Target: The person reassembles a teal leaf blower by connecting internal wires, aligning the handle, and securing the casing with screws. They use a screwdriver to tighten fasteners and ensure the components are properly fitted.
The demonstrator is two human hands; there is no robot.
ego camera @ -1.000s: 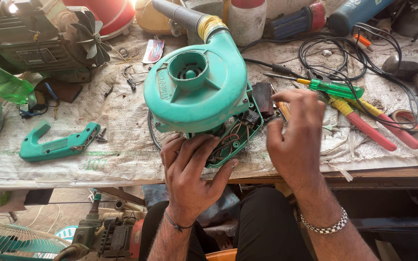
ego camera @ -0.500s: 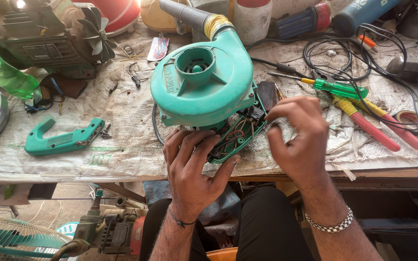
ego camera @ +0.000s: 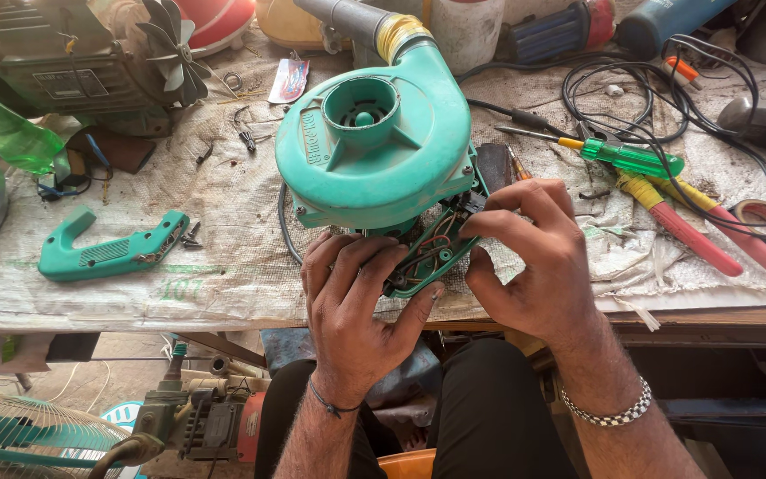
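**Blower opened at the handle, both hands in its wiring**

Blower [ego camera: 374, 146], a teal electric one with a snail-shaped casing, lies on its side near the front edge of the table [ego camera: 223, 293], which is covered with a woven sack cloth. Its round intake faces up and its grey nozzle points away, so the opened handle end, with wires showing, is turned toward the person, probably for easy reach. The left hand [ego camera: 356, 310] is curled under that open handle, fingers bent around the lower shell and seemingly propping it steady. The right hand [ego camera: 534, 257] is partly closed, its thumb and fingertips pinched at a small dark part (likely the switch, though I cannot tell for sure) at the edge of the casing. The detached teal handle half [ego camera: 108, 253] lies well apart to the left, a few small screws just beside it. To the right, near the blower, rest red-handled pliers [ego camera: 711, 239] and a green screwdriver [ego camera: 622, 158], with a black cable [ego camera: 667, 98] looped behind them.
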